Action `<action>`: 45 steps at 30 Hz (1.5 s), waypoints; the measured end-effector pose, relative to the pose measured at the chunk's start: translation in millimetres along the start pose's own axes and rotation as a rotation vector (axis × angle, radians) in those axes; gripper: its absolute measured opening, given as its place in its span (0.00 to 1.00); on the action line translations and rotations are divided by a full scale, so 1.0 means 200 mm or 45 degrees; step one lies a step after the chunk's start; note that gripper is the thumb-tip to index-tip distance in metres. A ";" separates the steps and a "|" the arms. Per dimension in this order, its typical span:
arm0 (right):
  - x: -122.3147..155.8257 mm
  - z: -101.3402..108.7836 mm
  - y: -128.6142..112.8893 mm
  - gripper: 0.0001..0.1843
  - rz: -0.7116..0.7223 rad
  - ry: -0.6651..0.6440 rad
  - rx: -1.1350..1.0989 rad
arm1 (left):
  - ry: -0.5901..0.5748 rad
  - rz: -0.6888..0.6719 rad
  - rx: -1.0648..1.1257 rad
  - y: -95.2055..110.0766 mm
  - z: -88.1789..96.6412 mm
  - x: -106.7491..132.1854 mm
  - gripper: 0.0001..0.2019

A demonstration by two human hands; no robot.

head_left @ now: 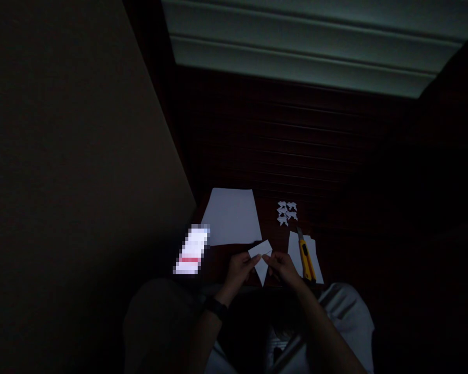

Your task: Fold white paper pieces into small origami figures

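In a dim room, my left hand (pixel 239 270) and my right hand (pixel 284 267) pinch a small folded piece of white paper (pixel 262 259) between them, just above the near edge of a dark wooden table (pixel 273 228). The paper forms a downward-pointing triangle with a flap on top. My left hand grips its left corner and my right hand its right side. A black watch sits on my left wrist (pixel 215 307).
A white sheet (pixel 232 215) lies on the table behind my hands. Several small folded paper pieces (pixel 286 212) cluster at the back right. A yellow utility knife (pixel 306 257) rests on paper strips (pixel 294 249). A lit phone (pixel 193 250) lies at the left.
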State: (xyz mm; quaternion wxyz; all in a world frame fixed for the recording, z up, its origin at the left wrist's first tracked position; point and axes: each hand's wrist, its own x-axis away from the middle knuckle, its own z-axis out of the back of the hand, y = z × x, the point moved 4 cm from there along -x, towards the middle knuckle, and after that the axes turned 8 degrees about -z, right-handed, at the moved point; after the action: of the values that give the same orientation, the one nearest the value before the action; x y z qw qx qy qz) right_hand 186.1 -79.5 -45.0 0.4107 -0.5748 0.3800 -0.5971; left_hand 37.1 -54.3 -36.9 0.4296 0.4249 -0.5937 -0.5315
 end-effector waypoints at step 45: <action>0.03 0.01 -0.01 0.21 0.048 -0.303 0.038 | -0.033 0.106 -0.059 -0.04 0.03 0.02 0.21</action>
State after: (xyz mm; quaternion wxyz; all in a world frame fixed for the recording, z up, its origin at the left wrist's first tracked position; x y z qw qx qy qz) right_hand 188.0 -83.8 -40.3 0.4725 -0.6283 0.3303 -0.5224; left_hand 30.5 -56.3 -45.3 0.4533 0.3829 -0.6038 -0.5322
